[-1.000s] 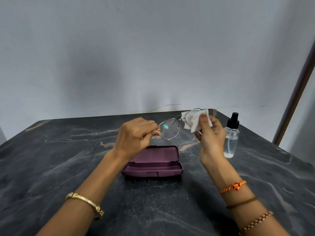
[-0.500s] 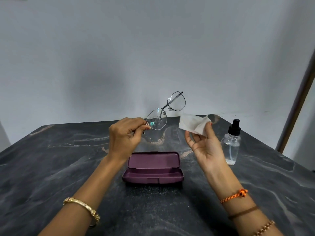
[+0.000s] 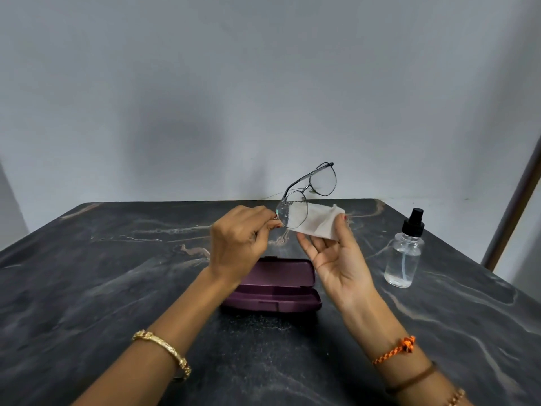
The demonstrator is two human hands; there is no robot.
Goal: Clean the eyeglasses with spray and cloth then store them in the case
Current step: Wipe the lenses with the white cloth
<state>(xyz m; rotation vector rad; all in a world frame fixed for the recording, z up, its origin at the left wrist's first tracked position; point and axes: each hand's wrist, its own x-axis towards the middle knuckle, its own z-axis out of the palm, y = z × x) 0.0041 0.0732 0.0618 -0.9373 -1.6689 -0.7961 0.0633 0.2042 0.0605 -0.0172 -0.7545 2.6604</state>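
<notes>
Glasses (image 3: 307,197) are in the air above the dark marble surface (image 3: 87,273), tilted, with one lens high against the wall and the other lens low. Left hand (image 3: 240,244) has its grip closed on the frame at the edge of the low lens, pinched between thumb and fingers. Small drops show on this lens. Right hand (image 3: 336,259) is palm up, fingers half open, and the thumb presses the white cloth (image 3: 319,222) against the fingers. The cloth sits just behind the low lens and is seen through it; whether they touch I cannot tell. The purple case (image 3: 278,288) lies open on the surface under the hands, the lid up, partly hidden by the left wrist. The spray bottle (image 3: 404,253) stands upright on the surface, to the right of the right hand and apart from it. It is clear, with a black top and a little liquid inside.
</notes>
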